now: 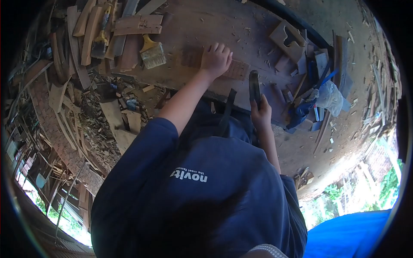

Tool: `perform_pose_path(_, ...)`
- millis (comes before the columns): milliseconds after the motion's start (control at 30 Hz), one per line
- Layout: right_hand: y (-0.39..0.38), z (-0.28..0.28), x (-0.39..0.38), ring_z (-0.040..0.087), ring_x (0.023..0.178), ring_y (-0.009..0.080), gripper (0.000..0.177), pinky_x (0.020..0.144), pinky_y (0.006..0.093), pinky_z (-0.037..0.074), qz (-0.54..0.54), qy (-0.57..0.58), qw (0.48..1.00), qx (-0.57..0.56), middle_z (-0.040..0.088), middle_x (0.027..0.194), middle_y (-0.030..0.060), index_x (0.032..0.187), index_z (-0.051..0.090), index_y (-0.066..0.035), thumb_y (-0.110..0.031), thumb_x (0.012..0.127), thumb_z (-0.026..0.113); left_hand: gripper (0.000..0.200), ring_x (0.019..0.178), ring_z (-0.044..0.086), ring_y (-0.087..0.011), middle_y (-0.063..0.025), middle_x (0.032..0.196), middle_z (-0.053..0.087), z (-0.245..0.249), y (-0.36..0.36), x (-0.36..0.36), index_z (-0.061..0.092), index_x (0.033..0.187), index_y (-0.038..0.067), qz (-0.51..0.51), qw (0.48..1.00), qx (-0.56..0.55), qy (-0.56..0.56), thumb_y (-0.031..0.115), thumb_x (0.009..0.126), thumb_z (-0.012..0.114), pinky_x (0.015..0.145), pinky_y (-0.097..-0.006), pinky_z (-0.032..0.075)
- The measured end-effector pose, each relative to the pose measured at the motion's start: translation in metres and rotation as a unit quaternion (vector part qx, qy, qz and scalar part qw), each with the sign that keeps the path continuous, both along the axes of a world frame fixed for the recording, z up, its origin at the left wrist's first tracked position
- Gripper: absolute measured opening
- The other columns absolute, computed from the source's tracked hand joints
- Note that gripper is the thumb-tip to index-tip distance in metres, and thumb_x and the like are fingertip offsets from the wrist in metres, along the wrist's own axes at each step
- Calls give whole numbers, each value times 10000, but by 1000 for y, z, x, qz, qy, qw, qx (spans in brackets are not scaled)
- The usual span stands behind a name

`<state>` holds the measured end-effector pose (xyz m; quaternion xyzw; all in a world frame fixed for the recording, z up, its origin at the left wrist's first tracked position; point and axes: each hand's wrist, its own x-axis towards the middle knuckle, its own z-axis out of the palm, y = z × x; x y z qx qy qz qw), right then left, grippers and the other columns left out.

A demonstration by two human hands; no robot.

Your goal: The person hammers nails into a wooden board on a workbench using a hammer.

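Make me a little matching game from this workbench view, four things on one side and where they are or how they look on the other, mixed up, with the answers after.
Things:
1. Wide brush
2. Dark tool
3. Plastic bag
4. Shirt

Places and looks:
A. To the right of the right hand
B. Dark blue with white letters
C. To the left of the left hand, with a yellow handle
D. Held in the right hand

Right pairs: 1-C, 2-D, 3-A, 4-B
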<state>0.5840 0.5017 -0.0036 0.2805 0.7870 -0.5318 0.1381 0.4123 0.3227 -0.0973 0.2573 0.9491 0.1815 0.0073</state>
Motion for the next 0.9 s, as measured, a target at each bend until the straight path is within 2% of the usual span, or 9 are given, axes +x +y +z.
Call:
perform_pose_path(167, -6, -20, -4, 612, 731, 462, 227, 634, 434, 474, 63, 40, 994, 78, 611, 742, 246, 1057, 565, 17, -170, 930, 587, 155, 1057, 541, -272, -67, 1055, 586, -5, 4, -15, 588, 970, 125, -25, 1000, 0, -12, 259, 904, 552, 903, -434, 439)
perform_pose_path(200, -6, -20, -3, 612, 731, 462, 227, 634, 434, 474, 53, 31, 994, 91, 611, 742, 246, 1057, 565, 17, -170, 930, 587, 158, 1088, 539, -274, -67, 1080, 584, -4, 7, -15, 586, 1000, 126, -12, 1000, -2, -15, 242, 902, 544, 918, -434, 437)
perform_pose_path(300, 0, -19, -6, 579, 834, 521, 219, 677, 474, 481, 40, -8, 999, 16, 601, 805, 301, 1021, 539, 18, -189, 948, 547, 172, 1115, 531, -283, -74, 1123, 575, -1, 9, -18, 574, 1041, 129, -22, 998, 6, -55, 200, 888, 542, 933, -441, 432)
perform_pose_path(367, 2, -13, -10, 578, 833, 520, 205, 678, 485, 480, 47, -12, 998, 30, 600, 808, 302, 1002, 533, 13, -185, 949, 545, 194, 1112, 523, -275, -67, 1114, 569, -11, 7, -16, 566, 1030, 128, -13, 1000, 17, -6, 203, 851, 570, 942, -429, 428)
perform_pose_path(533, 5, -3, -16, 579, 817, 517, 199, 672, 521, 467, 73, -38, 995, 53, 600, 785, 294, 976, 525, -4, -202, 955, 534, 218, 1141, 509, -278, -67, 1144, 562, -9, 7, -15, 567, 1050, 130, -14, 1000, 14, -15, 184, 838, 572, 951, -432, 428)
perform_pose_path(633, 3, -5, -11, 582, 809, 512, 218, 670, 539, 459, 66, 45, 996, 47, 600, 770, 293, 980, 527, -12, -229, 961, 524, 220, 1148, 504, -276, -69, 1148, 559, -10, 7, -14, 570, 1049, 133, -12, 1000, 9, -21, 178, 833, 570, 948, -434, 431)
perform_pose_path(700, 3, -8, -18, 584, 807, 506, 231, 672, 546, 454, 69, -35, 996, 50, 609, 791, 289, 990, 529, -15, -244, 962, 524, 220, 1152, 501, -276, -69, 1149, 558, -10, 7, -14, 571, 1047, 134, -10, 1000, 9, -26, 174, 831, 568, 947, -435, 432)
perform_pose_path(833, 13, -17, -12, 584, 792, 500, 223, 670, 546, 456, 75, -31, 995, 60, 605, 789, 285, 970, 526, -15, -238, 963, 526, 213, 1137, 510, -280, -65, 1141, 563, -11, 8, -16, 576, 1031, 140, -6, 1000, 12, -26, 169, 821, 564, 941, -435, 434)
perform_pose_path(900, 12, -14, 1, 591, 716, 470, 209, 612, 462, 459, 77, 28, 994, 70, 591, 727, 245, 971, 533, -12, -220, 971, 542, 210, 1128, 515, -281, -62, 1134, 566, -13, 6, -12, 578, 1025, 143, -11, 999, 16, -26, 169, 817, 563, 937, -435, 436)
